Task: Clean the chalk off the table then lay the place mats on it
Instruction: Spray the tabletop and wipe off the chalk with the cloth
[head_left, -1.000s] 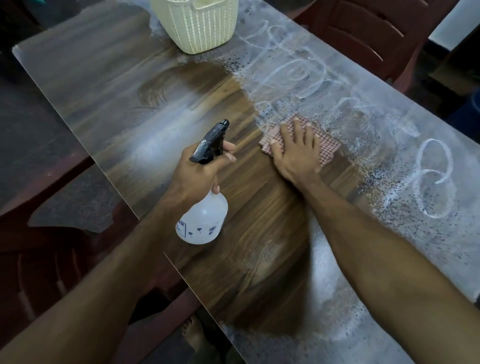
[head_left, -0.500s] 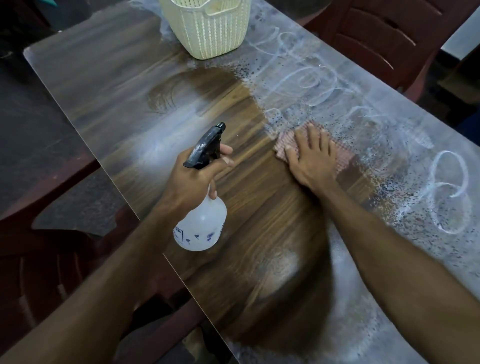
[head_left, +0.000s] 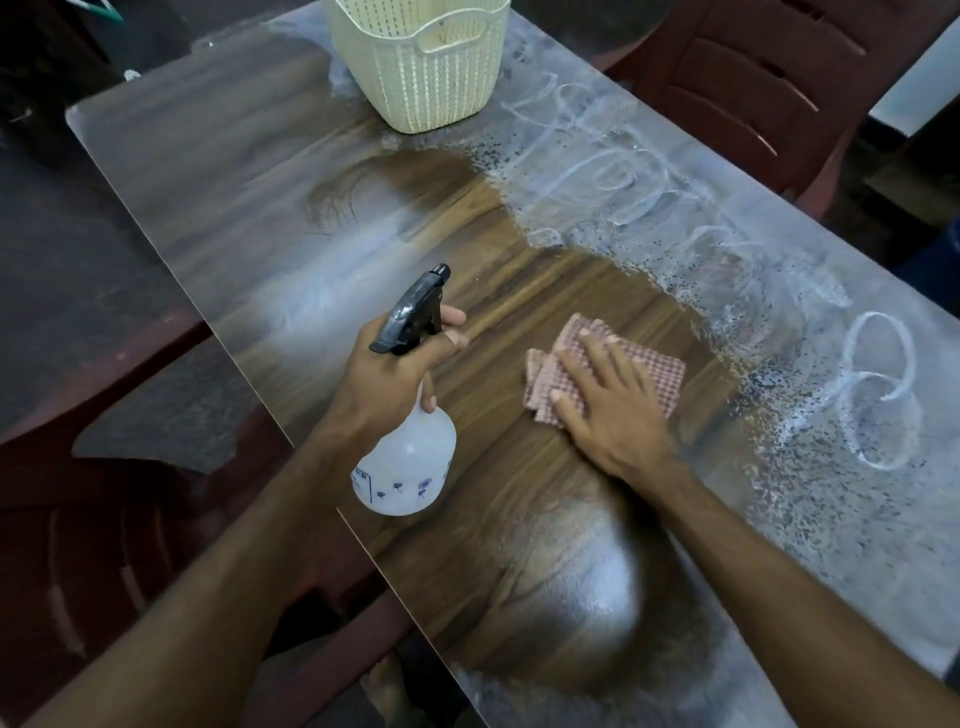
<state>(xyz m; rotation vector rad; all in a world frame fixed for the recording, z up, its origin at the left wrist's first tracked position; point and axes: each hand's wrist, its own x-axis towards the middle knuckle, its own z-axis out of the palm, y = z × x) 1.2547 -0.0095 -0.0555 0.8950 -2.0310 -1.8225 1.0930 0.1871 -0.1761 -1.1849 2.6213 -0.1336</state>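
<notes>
Since the earlier frames, right hand and cloth pull back from the chalk at right, onto wiped surface. Fingers lie flat, pressing to scrub. Left hand grips the sprayer, ready to wet. No mats visible.

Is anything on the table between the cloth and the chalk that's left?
Nothing visible. The right hand presses the cloth flat on wiped wood, and the chalk starts just beyond it; the basket stands at the far end.
</notes>
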